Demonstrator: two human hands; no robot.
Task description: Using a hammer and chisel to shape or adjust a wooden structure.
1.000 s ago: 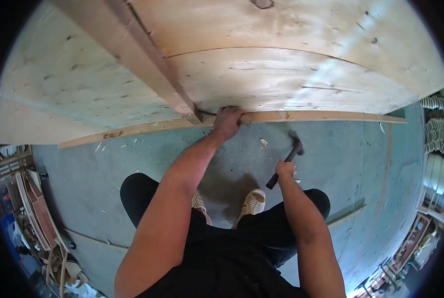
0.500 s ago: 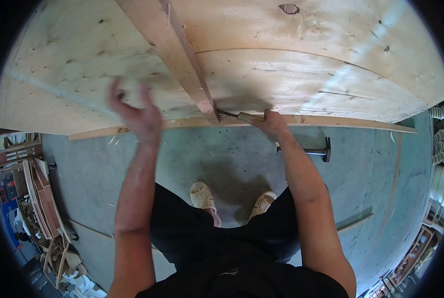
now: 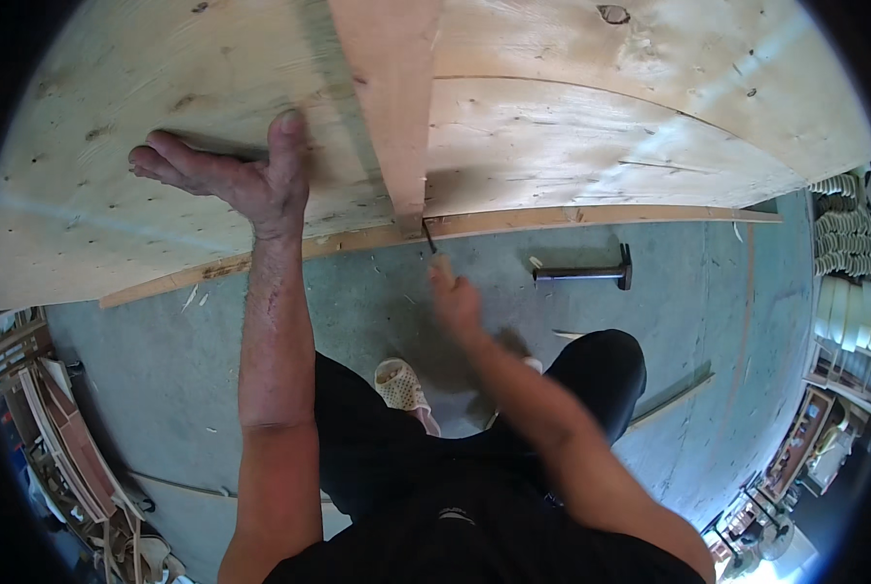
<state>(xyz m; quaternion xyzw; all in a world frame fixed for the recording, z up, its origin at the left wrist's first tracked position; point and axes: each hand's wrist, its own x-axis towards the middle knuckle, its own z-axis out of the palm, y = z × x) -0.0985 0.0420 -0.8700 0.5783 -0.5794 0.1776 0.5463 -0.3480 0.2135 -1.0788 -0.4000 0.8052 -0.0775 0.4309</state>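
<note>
Pressing my left hand (image 3: pixel 245 180) flat on the plywood sheet (image 3: pixel 572 117), fingers spread, gripping nothing.

Since half a second ago, that left hand has dropped from mid-air onto the sheet, and my right hand (image 3: pixel 452 297) has pulled back off the lower batten (image 3: pixel 591 216); it's blurred, so I cannot tell how open it is, and I see nothing held. It sits just below a bent nail (image 3: pixel 428 235) under the upright timber (image 3: pixel 389 97). Hammer (image 3: pixel 586 273) lies on the grey floor (image 3: pixel 163 360), well apart, long axis left-right, head pointing right.
</note>
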